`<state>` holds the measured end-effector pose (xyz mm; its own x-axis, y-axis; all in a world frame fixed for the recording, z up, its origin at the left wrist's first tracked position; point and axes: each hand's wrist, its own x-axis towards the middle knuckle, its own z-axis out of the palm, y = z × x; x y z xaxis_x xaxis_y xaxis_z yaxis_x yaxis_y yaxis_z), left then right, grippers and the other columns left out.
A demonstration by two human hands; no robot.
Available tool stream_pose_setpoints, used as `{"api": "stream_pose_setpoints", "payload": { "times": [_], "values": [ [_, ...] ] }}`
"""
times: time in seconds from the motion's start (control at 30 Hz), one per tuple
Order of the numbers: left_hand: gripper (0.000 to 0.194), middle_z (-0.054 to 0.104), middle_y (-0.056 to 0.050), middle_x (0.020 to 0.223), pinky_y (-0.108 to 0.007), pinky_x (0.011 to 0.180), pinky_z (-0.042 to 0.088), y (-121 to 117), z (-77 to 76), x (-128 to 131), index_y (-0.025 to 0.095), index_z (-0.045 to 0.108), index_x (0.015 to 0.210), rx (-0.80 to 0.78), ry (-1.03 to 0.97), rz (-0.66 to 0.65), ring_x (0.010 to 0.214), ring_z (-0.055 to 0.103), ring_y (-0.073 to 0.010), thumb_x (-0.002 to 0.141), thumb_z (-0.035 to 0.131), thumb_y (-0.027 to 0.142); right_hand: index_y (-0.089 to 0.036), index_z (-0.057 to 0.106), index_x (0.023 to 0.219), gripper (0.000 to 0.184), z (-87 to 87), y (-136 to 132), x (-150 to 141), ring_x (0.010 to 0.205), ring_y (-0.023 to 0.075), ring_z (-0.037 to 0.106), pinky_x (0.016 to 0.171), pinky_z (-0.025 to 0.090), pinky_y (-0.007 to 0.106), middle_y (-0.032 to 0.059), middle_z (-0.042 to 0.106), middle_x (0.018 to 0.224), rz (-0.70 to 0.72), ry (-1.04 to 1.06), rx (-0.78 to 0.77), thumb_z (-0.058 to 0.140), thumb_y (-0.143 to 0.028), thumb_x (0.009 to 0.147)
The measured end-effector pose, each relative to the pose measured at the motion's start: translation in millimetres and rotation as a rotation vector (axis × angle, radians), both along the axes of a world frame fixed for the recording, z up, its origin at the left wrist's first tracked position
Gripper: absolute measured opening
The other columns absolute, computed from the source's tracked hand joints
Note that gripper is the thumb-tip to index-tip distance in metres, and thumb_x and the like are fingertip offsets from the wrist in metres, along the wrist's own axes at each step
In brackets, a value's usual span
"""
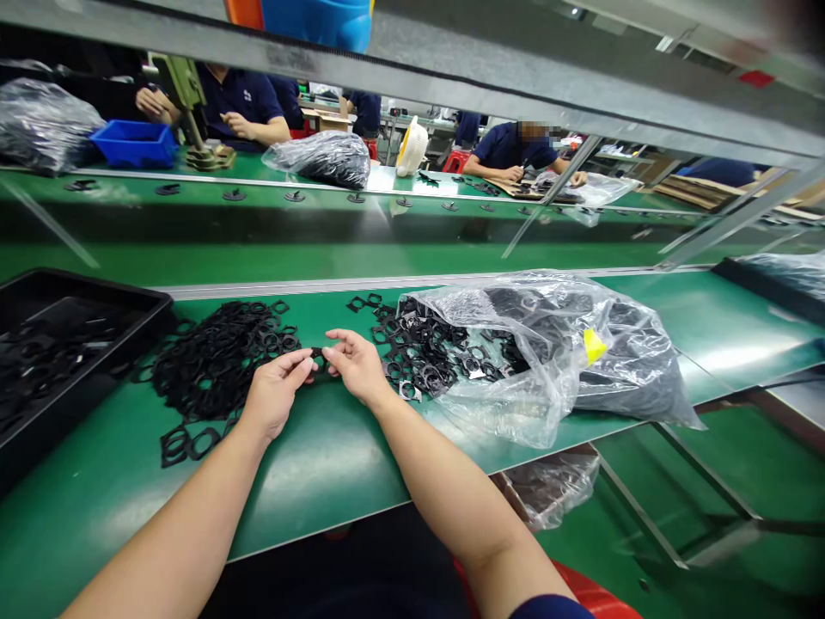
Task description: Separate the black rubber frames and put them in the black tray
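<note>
Between my two hands, just above the green table [309, 481], is a small black ring-shaped part [317, 353]. My left hand [276, 389] pinches its left side between thumb and fingers. On its right side, my right hand [353, 365] grips it too, thumb and forefinger together and the other fingers loosely curled. Fingertips cover much of the part. A heap of black ring-shaped parts [210, 365] lies left of my left hand. To the right of my right hand, more black parts, some with shiny faces [429, 352], spill from a clear plastic bag [547, 404].
A black tray [138, 297] with dark parts stands at the left edge. Beyond the table runs a line carrying small black pieces [235, 195]. Co-workers [509, 150] sit on the far side, near a blue bin [135, 142]. A metal shelf beam [451, 86] crosses above.
</note>
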<state>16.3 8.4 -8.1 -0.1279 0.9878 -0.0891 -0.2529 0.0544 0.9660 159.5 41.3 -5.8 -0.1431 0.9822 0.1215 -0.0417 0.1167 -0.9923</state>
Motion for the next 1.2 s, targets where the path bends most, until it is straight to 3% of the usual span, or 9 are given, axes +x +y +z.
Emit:
{"api": "stream_pose_setpoints", "payload": {
  "times": [0.13, 0.27, 0.37, 0.63, 0.73, 0.87, 0.93, 1.1, 1.2],
  "values": [
    [0.043, 0.069, -0.003, 0.076, -0.025, 0.065, 0.047, 0.6, 3.2, 0.5, 0.015, 0.072, 0.094, -0.018, -0.058, -0.001, 0.070, 0.058, -0.0118, 0.059, 0.080, 0.038, -0.019, 0.067, 0.094, 0.017, 5.5, -3.0, 3.9, 0.075, 0.0132, 0.060, 0.065, 0.049, 0.025, 0.0033, 0.064, 0.081, -0.105, -0.205, 0.303, 0.058, -0.027, 0.081],
    [0.042, 0.068, -0.004, 0.076, -0.025, 0.064, 0.047, 1.1, 4.7, -0.1, 0.014, 0.073, 0.093, -0.014, -0.091, -0.001, 0.071, 0.058, -0.0125, 0.059, 0.080, 0.037, -0.020, 0.069, 0.089, 0.012, 11.6, -7.4, 5.8, 0.090, 0.0148, 0.060, 0.077, 0.049, 0.027, 0.0059, 0.065, 0.092, -0.070, -0.328, 0.574, 0.060, -0.025, 0.083],
    [0.040, 0.070, -0.005, 0.083, -0.025, 0.065, 0.047, 0.8, 2.2, -1.1, 0.015, 0.073, 0.094, 0.010, -0.050, -0.016, 0.075, 0.059, -0.0138, 0.061, 0.079, 0.037, -0.020, 0.069, 0.085, 0.010, 11.9, -7.9, 5.7, 0.092, 0.0152, 0.060, 0.084, 0.048, 0.029, 0.0059, 0.066, 0.092, -0.058, -0.395, 0.623, 0.061, -0.026, 0.083],
    [0.040, 0.071, -0.007, 0.090, -0.029, 0.069, 0.048, 0.0, -6.3, -1.4, 0.016, 0.072, 0.099, 0.050, 0.113, -0.051, 0.073, 0.059, -0.0147, 0.068, 0.073, 0.041, -0.020, 0.062, 0.080, 0.008, 12.5, -5.0, 7.7, 0.089, 0.0155, 0.058, 0.086, 0.045, 0.030, 0.0048, 0.065, 0.087, -0.001, -0.455, 0.635, 0.057, -0.023, 0.085],
    [0.037, 0.070, -0.007, 0.092, -0.030, 0.072, 0.048, -1.0, -5.2, -4.1, 0.017, 0.071, 0.102, 0.126, 0.271, -0.076, 0.074, 0.059, -0.0155, 0.074, 0.067, 0.042, -0.019, 0.059, 0.078, 0.009, 12.9, -6.4, 7.1, 0.083, 0.0148, 0.057, 0.081, 0.045, 0.029, 0.0038, 0.063, 0.084, 0.014, -0.412, 0.549, 0.056, -0.025, 0.084],
    [0.031, 0.069, -0.006, 0.095, -0.031, 0.079, 0.047, -0.7, -3.1, -7.8, 0.020, 0.072, 0.100, 0.275, 0.496, -0.125, 0.084, 0.060, -0.0176, 0.079, 0.061, 0.040, -0.018, 0.059, 0.084, 0.015, 9.6, -9.0, 2.3, 0.068, 0.0117, 0.055, 0.066, 0.046, 0.025, 0.0003, 0.061, 0.075, -0.001, -0.207, 0.244, 0.059, -0.032, 0.079],
    [0.030, 0.070, -0.006, 0.091, -0.031, 0.078, 0.047, 0.4, -3.3, -7.1, 0.019, 0.073, 0.097, 0.265, 0.525, -0.130, 0.082, 0.061, -0.0178, 0.079, 0.061, 0.040, -0.018, 0.061, 0.088, 0.017, 6.6, -9.0, -0.1, 0.066, 0.0112, 0.055, 0.064, 0.046, 0.024, 0.0000, 0.061, 0.074, 0.011, -0.161, 0.160, 0.059, -0.032, 0.079],
    [0.045, 0.070, -0.006, 0.084, -0.030, 0.070, 0.050, 0.3, -2.5, -1.2, 0.015, 0.067, 0.108, 0.140, 0.412, 0.032, 0.071, 0.062, -0.0157, 0.073, 0.067, 0.042, -0.019, 0.065, 0.092, 0.024, 3.9, -4.4, 0.1, 0.076, 0.0119, 0.058, 0.069, 0.048, 0.025, 0.0026, 0.065, 0.088, -0.104, -0.175, 0.135, 0.055, -0.039, 0.083],
    [0.043, 0.071, -0.005, 0.085, -0.032, 0.077, 0.050, -3.3, 0.9, -0.5, 0.018, 0.067, 0.109, 0.221, 0.573, 0.103, 0.076, 0.064, -0.0168, 0.073, 0.067, 0.041, -0.017, 0.063, 0.086, 0.037, 8.4, -1.8, 3.2, 0.057, 0.0092, 0.054, 0.052, 0.046, 0.022, 0.0002, 0.062, 0.070, -0.038, -0.031, -0.127, 0.058, -0.052, 0.079]
  ]
}}
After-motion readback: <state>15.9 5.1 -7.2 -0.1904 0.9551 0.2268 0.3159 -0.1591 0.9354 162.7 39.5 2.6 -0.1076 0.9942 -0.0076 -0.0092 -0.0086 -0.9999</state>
